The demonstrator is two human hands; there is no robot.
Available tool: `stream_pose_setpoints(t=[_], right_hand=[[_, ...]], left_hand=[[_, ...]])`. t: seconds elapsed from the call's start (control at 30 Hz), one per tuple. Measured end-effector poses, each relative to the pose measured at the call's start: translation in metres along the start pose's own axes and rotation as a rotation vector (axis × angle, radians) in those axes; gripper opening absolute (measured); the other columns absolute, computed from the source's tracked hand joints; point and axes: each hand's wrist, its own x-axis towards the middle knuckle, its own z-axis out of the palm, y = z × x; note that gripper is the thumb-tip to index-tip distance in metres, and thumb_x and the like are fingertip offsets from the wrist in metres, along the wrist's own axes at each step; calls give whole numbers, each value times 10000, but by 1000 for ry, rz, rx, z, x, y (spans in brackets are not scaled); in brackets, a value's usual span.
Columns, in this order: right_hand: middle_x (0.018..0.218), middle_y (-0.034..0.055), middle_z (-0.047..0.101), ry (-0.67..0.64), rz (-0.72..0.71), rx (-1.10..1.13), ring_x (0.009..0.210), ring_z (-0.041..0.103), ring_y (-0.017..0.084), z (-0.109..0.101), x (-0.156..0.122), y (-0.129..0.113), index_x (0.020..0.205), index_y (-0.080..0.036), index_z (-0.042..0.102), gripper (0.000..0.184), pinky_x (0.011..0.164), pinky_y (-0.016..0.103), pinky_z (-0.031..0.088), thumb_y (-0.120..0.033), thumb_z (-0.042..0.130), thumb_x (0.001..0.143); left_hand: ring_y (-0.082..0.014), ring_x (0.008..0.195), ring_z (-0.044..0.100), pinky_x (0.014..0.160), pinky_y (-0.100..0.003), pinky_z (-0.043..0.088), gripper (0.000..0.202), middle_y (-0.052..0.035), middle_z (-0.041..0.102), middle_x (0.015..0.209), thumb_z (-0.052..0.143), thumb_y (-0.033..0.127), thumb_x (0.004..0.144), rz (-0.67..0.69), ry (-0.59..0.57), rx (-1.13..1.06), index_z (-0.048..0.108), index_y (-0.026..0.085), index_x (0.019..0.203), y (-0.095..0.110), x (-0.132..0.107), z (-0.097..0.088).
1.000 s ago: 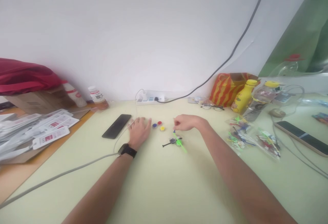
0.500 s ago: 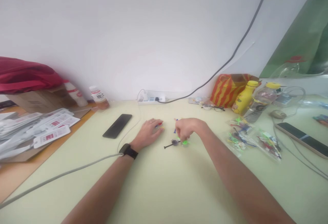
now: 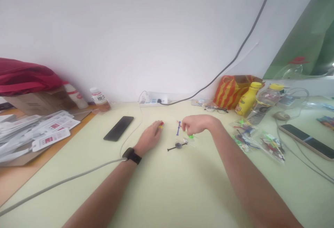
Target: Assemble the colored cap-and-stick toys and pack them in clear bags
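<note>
My left hand [image 3: 149,137], with a black watch on the wrist, rests on the pale green table [image 3: 167,186]. Its fingers are drawn together at a small red cap [image 3: 161,123] and a yellow cap [image 3: 161,127]. My right hand [image 3: 196,124] is closed in a pinch just above the table and holds a thin blue stick piece [image 3: 179,128] upright at its fingertips. A bright green plastic piece [image 3: 191,136] shows under that hand. A black stick piece with a round hub [image 3: 177,145] lies on the table in front of both hands.
A black phone [image 3: 118,128] and a grey cable [image 3: 78,174] lie to the left. A power strip [image 3: 153,100] sits at the wall. To the right are bags of small coloured parts [image 3: 261,141], bottles [image 3: 247,97], glasses [image 3: 216,109] and another phone [image 3: 305,136]. White packets [image 3: 39,130] are stacked far left.
My left hand slid right from lying flat onto the coloured caps and closed over them. My right hand dipped to the green and black pieces, then lifted back with the blue stick.
</note>
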Motion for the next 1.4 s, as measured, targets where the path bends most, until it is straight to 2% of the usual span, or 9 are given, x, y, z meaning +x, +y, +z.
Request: stream_pose_setpoints(t=[0.13,0.27,0.43,0.6,0.9,1.03,1.13,1.27,1.4], right_hand=[[940,11,747,2,-51,-11,857,665,213,-4,-5,5,876,-231,719,275,587,264,395,-74,641,665],[939,22,736,14,-96,30,815,642,193,-3,0,6,794,-216,667,88,600,258,396,-148,621,765],[841,17,686,73,-82,133,707,614,161,5,14,7,904,-230,549,38,591,245,404,-265,539,894],[775,2,653,127,-84,197,665,618,151,13,27,3,935,-227,498,48,558,238,400,-269,474,930],[945,24,688,245,-93,256,707,637,148,18,34,-3,982,-214,516,109,517,227,406,-243,510,877],[1000,30,676,228,-96,273,651,622,135,23,40,-1,1017,-212,538,150,521,231,434,-251,524,873],[1013,42,663,225,-99,310,631,607,132,26,44,-2,1023,-209,548,169,513,231,449,-258,550,860],[992,42,656,231,-116,341,644,594,133,29,47,-2,1017,-214,556,169,492,221,450,-264,565,856],[917,23,639,236,-182,474,659,577,134,30,49,-2,1023,-222,556,179,466,205,429,-263,574,849]], left_hand=[[-266,1517,312,1236,-465,293,499,-139,367,1618,329,308,1037,-88,-10,-6,427,146,1498,3,-4,11],[-252,1511,327,1238,-435,296,519,-119,322,1641,361,305,1020,-41,-34,-28,410,170,1519,5,-5,12],[-278,1411,477,1172,-439,396,423,-115,476,1549,422,342,1011,21,9,18,558,194,1382,6,-3,8],[-273,1137,635,957,-416,528,293,-83,662,1256,447,324,1001,14,106,49,632,237,1211,7,-2,5],[-271,997,642,889,-396,528,340,-113,635,1138,554,294,932,-56,199,106,600,192,1253,13,-3,3],[-265,982,644,784,-371,523,376,-98,633,1150,559,404,955,-73,189,148,597,224,1282,17,-3,5],[-275,965,640,719,-367,496,318,-84,655,1102,525,451,981,-109,182,217,659,255,1193,14,1,8],[-304,964,623,804,-418,495,310,-105,673,1104,568,428,969,-113,246,227,666,224,1181,9,5,7],[-294,1110,592,973,-455,465,318,-114,648,1241,521,346,1010,29,381,20,584,216,1293,20,1,-2]])
